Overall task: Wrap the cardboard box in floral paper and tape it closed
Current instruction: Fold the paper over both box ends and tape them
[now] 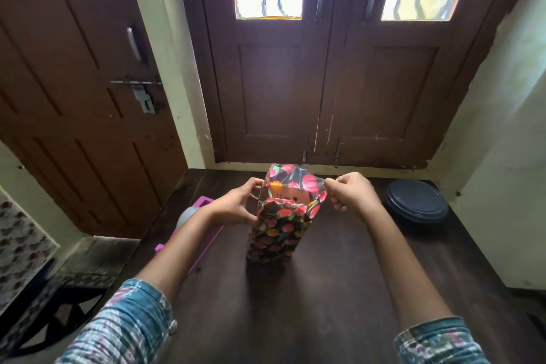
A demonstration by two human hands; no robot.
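Cardboard box (291, 195) stands upright, left hand (236, 205) gripping its left side, right hand (351, 193) pinching the floral paper (277, 230) up top

The paper (280, 230) is thin and glossy, creased at its folds; matt cardboard of the box (291, 194) shows at its top. Under the box, the table (325, 289) is smooth dark wood. Right of the box, a lid (416, 201) looks glossy plastic; left, a tray (203, 201) matt plastic.
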